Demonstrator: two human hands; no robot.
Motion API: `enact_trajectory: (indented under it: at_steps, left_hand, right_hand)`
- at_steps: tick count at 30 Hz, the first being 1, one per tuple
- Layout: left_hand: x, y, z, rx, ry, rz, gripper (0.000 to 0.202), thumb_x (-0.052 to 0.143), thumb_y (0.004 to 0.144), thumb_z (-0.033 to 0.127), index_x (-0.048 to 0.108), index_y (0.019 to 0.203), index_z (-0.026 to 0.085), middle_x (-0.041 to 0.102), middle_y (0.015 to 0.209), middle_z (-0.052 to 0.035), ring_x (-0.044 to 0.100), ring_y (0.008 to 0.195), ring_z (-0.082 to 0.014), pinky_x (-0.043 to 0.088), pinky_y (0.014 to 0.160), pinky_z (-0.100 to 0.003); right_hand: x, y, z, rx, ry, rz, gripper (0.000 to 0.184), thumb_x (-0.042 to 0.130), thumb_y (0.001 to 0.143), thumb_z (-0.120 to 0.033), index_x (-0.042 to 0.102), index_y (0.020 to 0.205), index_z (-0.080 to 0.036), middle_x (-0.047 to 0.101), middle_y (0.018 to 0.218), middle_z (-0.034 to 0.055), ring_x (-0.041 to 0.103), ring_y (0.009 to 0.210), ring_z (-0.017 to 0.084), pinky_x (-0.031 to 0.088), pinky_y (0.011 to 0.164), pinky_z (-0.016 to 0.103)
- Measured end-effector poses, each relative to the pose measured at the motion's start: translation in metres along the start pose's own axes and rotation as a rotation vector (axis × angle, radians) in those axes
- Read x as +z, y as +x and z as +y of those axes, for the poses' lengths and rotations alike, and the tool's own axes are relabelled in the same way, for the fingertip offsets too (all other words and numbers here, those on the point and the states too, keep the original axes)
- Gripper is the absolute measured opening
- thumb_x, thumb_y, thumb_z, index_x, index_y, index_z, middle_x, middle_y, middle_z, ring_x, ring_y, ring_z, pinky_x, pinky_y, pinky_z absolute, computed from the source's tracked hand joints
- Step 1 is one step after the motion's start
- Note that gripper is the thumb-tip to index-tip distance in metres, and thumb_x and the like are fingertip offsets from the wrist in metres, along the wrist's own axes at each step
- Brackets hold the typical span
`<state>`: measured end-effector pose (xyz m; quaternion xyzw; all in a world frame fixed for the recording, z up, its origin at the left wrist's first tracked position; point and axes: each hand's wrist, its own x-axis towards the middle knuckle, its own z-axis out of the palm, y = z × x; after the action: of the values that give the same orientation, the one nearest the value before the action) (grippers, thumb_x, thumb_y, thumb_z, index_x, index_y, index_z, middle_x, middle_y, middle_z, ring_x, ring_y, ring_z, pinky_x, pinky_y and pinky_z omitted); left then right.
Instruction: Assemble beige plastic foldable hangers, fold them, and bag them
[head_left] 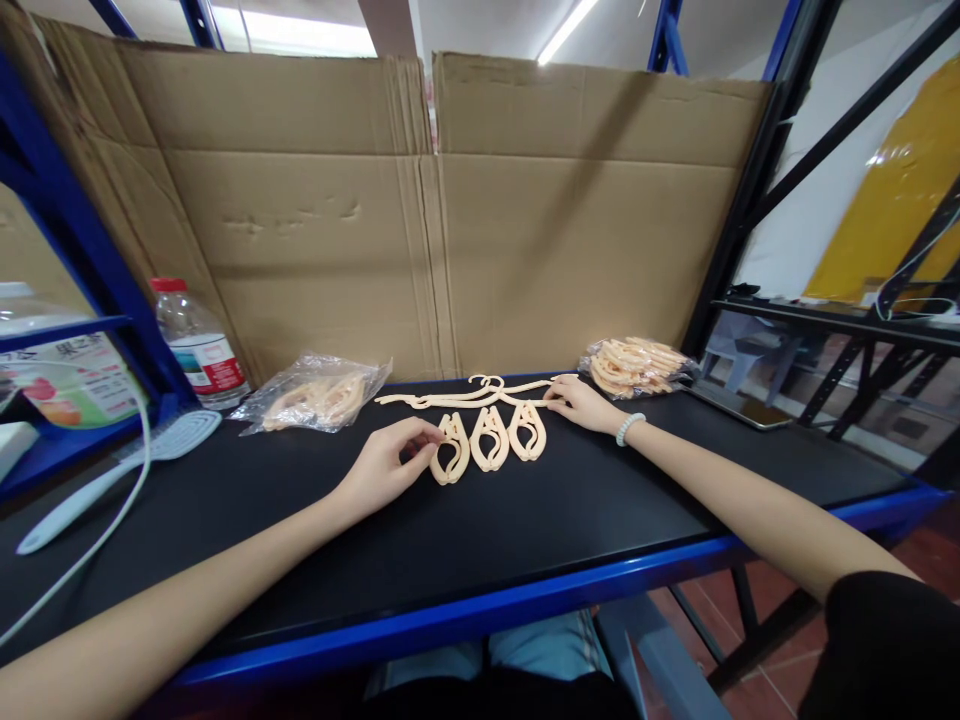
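Note:
Three cream plastic folding hangers lie folded in a row on the black tabletop: a left one (451, 452), a middle one (490, 440) and a right one (528, 432). Behind them are unfolded hangers (465, 399) with arms spread and hooks toward the cardboard; they overlap, so their number is hard to tell. My left hand (394, 457) has its thumb and fingers curled at the left edge of the left folded hanger. With its fingers closed, my right hand (583, 404) grips the right end of the unfolded hangers. A beaded bracelet is on that wrist.
Clear bags of hangers lie at the back left (319, 395) and back right (637, 366). Farther left are a red-capped bottle (199, 350), a pale slotted spatula (169, 438) and a white cable (135, 500). A phone-like slab (742, 408) lies right. Cardboard (315, 220) walls the back.

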<state>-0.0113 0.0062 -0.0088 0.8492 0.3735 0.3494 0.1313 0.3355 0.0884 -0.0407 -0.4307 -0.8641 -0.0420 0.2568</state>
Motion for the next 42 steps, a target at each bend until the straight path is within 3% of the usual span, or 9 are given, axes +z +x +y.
enact_trajectory:
  at_steps: [4, 13, 19, 22, 26, 34, 37, 40, 42]
  left_hand:
    - [-0.001, -0.001, 0.004, 0.049, 0.045, -0.007, 0.020, 0.049, 0.085, 0.030, 0.065, 0.089, 0.019, 0.067, 0.083, -0.0037, 0.059, 0.072, -0.0159, 0.049, 0.065, -0.028]
    - [-0.001, -0.001, 0.003, 0.054, 0.062, -0.003, 0.019, 0.048, 0.085, 0.029, 0.065, 0.088, 0.020, 0.066, 0.081, -0.0026, 0.059, 0.070, -0.0150, 0.047, 0.064, -0.027]
    - [-0.001, 0.001, 0.000, -0.044, -0.057, 0.026, 0.017, 0.052, 0.082, 0.030, 0.064, 0.086, 0.019, 0.067, 0.086, -0.0037, 0.063, 0.081, -0.0183, 0.051, 0.078, -0.034]
    - [0.001, 0.001, -0.009, -0.184, -0.182, 0.085, 0.025, 0.056, 0.079, 0.034, 0.060, 0.097, 0.017, 0.066, 0.095, -0.0061, 0.063, 0.089, -0.0204, 0.051, 0.084, -0.038]
    - [0.006, 0.002, -0.022, -0.347, -0.334, 0.244, 0.055, 0.058, 0.077, 0.041, 0.042, 0.123, 0.016, 0.060, 0.111, -0.0119, 0.063, 0.092, -0.0222, 0.050, 0.086, -0.044]
    - [0.006, 0.003, -0.016, -0.368, -0.418, 0.388, 0.068, 0.063, 0.074, 0.035, 0.028, 0.131, 0.023, 0.039, 0.137, -0.0149, 0.059, 0.102, -0.0232, 0.047, 0.091, -0.046]
    - [0.004, 0.002, -0.009, -0.304, -0.378, 0.269, 0.068, 0.061, 0.075, 0.033, 0.029, 0.133, 0.023, 0.044, 0.135, -0.0146, 0.059, 0.103, -0.0239, 0.049, 0.088, -0.043]
    - [0.006, -0.002, -0.001, -0.097, -0.214, 0.020, 0.055, 0.059, 0.077, 0.030, 0.043, 0.129, 0.022, 0.054, 0.128, -0.0112, 0.057, 0.111, -0.0259, 0.047, 0.093, -0.042]
    - [0.007, -0.005, 0.003, 0.024, -0.094, -0.075, 0.049, 0.057, 0.078, 0.028, 0.048, 0.126, 0.022, 0.061, 0.120, -0.0083, 0.057, 0.112, -0.0250, 0.046, 0.095, -0.039]
  right_hand:
    - [-0.001, 0.000, -0.004, 0.059, 0.019, 0.022, 0.012, 0.051, 0.086, -0.018, 0.061, 0.081, -0.015, 0.061, 0.083, 0.0072, 0.055, 0.082, 0.019, 0.044, 0.079, 0.033]
    - [-0.012, -0.002, -0.008, 0.226, -0.048, 0.218, 0.013, 0.046, 0.089, -0.023, 0.057, 0.091, -0.017, 0.064, 0.086, 0.0081, 0.058, 0.078, 0.021, 0.043, 0.074, 0.033]
    - [-0.026, -0.005, -0.020, 0.249, -0.081, 0.323, 0.014, 0.046, 0.089, -0.025, 0.059, 0.089, -0.018, 0.066, 0.085, 0.0068, 0.058, 0.079, 0.022, 0.042, 0.071, 0.033]
    - [-0.029, -0.007, -0.027, 0.229, -0.031, 0.343, 0.014, 0.047, 0.089, -0.026, 0.059, 0.090, -0.018, 0.066, 0.085, 0.0067, 0.058, 0.078, 0.022, 0.042, 0.071, 0.033]
    - [-0.028, -0.010, -0.037, 0.152, -0.020, 0.343, 0.013, 0.048, 0.089, -0.027, 0.058, 0.089, -0.018, 0.065, 0.085, 0.0069, 0.058, 0.078, 0.021, 0.042, 0.072, 0.033]
    - [-0.024, -0.012, -0.051, 0.047, -0.067, 0.355, 0.009, 0.050, 0.090, -0.024, 0.057, 0.089, -0.018, 0.063, 0.082, 0.0051, 0.059, 0.075, 0.018, 0.044, 0.069, 0.030]
    - [-0.025, -0.013, -0.057, 0.004, -0.086, 0.338, 0.010, 0.050, 0.090, -0.025, 0.058, 0.090, -0.019, 0.063, 0.083, 0.0059, 0.059, 0.077, 0.019, 0.045, 0.071, 0.031]
    - [-0.027, -0.015, -0.069, -0.050, -0.078, 0.316, 0.011, 0.050, 0.091, -0.024, 0.059, 0.090, -0.019, 0.065, 0.086, 0.0066, 0.060, 0.080, 0.020, 0.046, 0.073, 0.033]
    - [-0.029, -0.016, -0.078, -0.086, -0.070, 0.307, 0.012, 0.049, 0.091, -0.024, 0.059, 0.089, -0.019, 0.065, 0.087, 0.0068, 0.059, 0.081, 0.020, 0.047, 0.074, 0.033]
